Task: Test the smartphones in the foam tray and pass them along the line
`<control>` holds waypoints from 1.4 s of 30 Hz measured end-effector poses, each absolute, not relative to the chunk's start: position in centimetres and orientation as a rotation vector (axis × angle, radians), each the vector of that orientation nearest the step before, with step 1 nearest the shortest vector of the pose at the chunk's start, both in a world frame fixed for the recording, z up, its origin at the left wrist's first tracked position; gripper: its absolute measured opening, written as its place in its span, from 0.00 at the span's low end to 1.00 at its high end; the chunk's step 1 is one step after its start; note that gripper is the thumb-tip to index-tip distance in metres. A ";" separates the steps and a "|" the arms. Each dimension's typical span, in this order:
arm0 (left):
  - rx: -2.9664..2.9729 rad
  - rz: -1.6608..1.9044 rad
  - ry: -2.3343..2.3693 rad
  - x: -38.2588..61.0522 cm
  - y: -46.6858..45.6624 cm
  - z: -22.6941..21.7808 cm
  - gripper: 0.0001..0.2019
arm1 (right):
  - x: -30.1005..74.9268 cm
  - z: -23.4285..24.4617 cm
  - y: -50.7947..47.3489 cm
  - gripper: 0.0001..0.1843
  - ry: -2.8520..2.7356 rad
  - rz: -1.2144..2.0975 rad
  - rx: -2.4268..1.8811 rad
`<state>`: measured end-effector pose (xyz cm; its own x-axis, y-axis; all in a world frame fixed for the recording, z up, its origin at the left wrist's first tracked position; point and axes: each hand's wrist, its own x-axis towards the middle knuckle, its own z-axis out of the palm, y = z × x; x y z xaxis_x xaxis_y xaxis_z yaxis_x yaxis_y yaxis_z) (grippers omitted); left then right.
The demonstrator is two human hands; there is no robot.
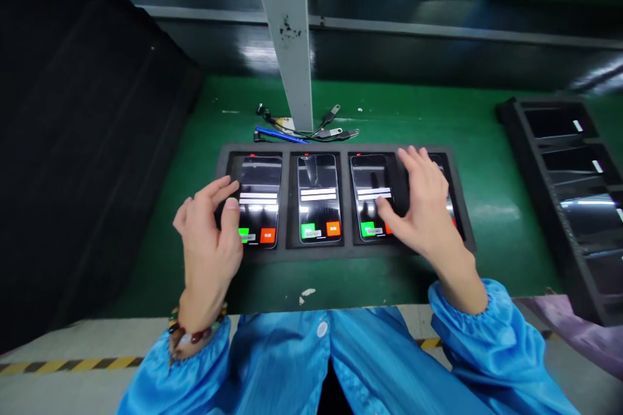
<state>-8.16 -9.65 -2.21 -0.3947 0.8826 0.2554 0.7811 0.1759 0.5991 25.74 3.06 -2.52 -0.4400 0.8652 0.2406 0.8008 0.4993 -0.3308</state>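
Note:
A black foam tray (343,252) lies on the green bench and holds several phones side by side, screens lit with green and orange buttons. My left hand (209,233) hovers at the tray's left end, fingers apart, thumb near the leftmost phone (259,197). My right hand (421,204) lies spread and flat over the rightmost phone, which it mostly hides, its thumb reaching onto the third phone (370,197). The second phone (318,197) is uncovered. Neither hand holds anything.
A grey post (287,32) rises behind the tray, with cables and a blue pen-like tool (280,136) at its foot. A black slotted rack (569,194) stands at the right. A dark panel fills the left side. The bench edge has yellow-black tape (73,363).

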 end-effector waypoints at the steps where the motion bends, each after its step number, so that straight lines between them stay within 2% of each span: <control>1: 1.637 1.044 2.338 -7.4 -9.4 -1.9 0.19 | 24.9 -2.5 3.2 0.49 -2.425 0.247 -1.341; 3: 1.745 1.044 2.329 -5.5 -9.1 -1.3 0.17 | 23.4 -2.9 3.7 0.49 -2.513 0.254 -1.306; 6: 1.991 0.859 2.174 -2.3 -8.8 -1.0 0.16 | 22.1 -3.9 4.6 0.51 -2.581 0.247 -1.301; 11: 2.058 0.611 2.245 0.7 -8.4 -1.5 0.25 | 21.7 -4.7 5.7 0.54 -2.585 0.238 -1.358; 18: 1.867 0.928 2.092 1.2 -8.6 -1.8 0.23 | 25.4 -2.7 6.9 0.53 -2.540 0.390 -1.350; 23: 1.953 1.123 1.974 2.4 -8.8 -1.7 0.26 | 26.1 -2.7 6.9 0.52 -2.501 0.415 -1.383; 28: 2.036 1.117 1.900 2.4 -8.7 -1.4 0.26 | 24.9 -2.4 5.4 0.44 -2.453 0.343 -1.298; 32: 1.972 1.059 1.933 1.1 -8.6 -1.7 0.24 | 29.0 -1.5 2.6 0.29 -2.196 0.264 -1.333; 36: 1.854 0.889 1.953 -0.5 -8.5 -2.3 0.22 | 34.6 -3.2 -2.0 0.15 -1.977 0.118 -1.396; 38: 1.854 0.890 1.949 -1.1 -8.6 -2.2 0.22 | 36.2 -4.5 -4.0 0.13 -1.998 0.093 -1.425; 42: 1.859 1.011 2.059 -2.7 -9.0 -1.2 0.23 | 35.5 -5.5 -5.6 0.16 -2.037 0.058 -1.446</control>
